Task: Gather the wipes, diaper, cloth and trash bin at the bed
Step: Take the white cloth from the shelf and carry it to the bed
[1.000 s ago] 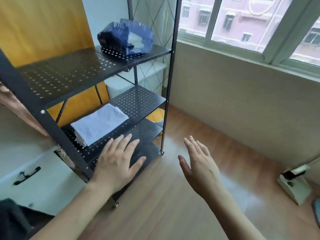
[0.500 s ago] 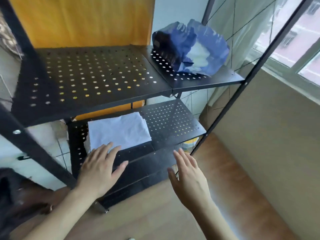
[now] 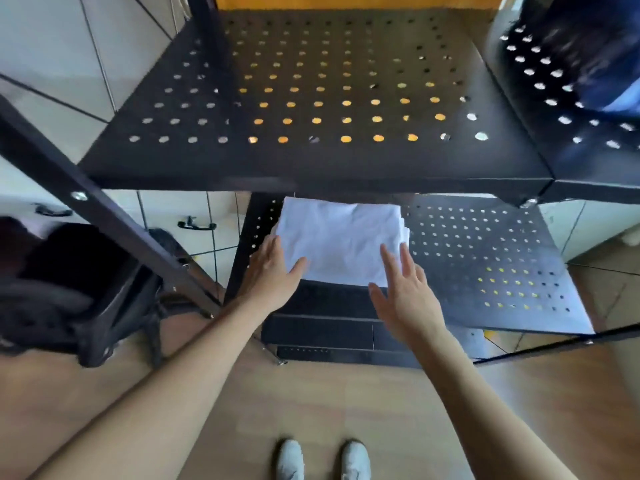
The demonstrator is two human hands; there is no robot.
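A folded white cloth (image 3: 341, 237) lies on the middle tier of a black perforated metal shelf (image 3: 485, 258). My left hand (image 3: 273, 271) is open at the cloth's near left corner, thumb resting on its front edge. My right hand (image 3: 405, 289) is open at the cloth's near right corner, fingertips over its edge. Neither hand has closed on it. A blue plastic package (image 3: 595, 53), blurred, sits on the top tier at the far right.
The top tier (image 3: 311, 98) overhangs the cloth's back part. A slanted black frame bar (image 3: 104, 209) crosses at left. A black office chair (image 3: 69, 292) stands at left on the wooden floor (image 3: 311, 403). White drawers with black handles (image 3: 194, 225) stand behind.
The view has swung closer and lower over the shelf. Both hands have moved forward onto the cloth's near corners; earlier they hovered short of it.
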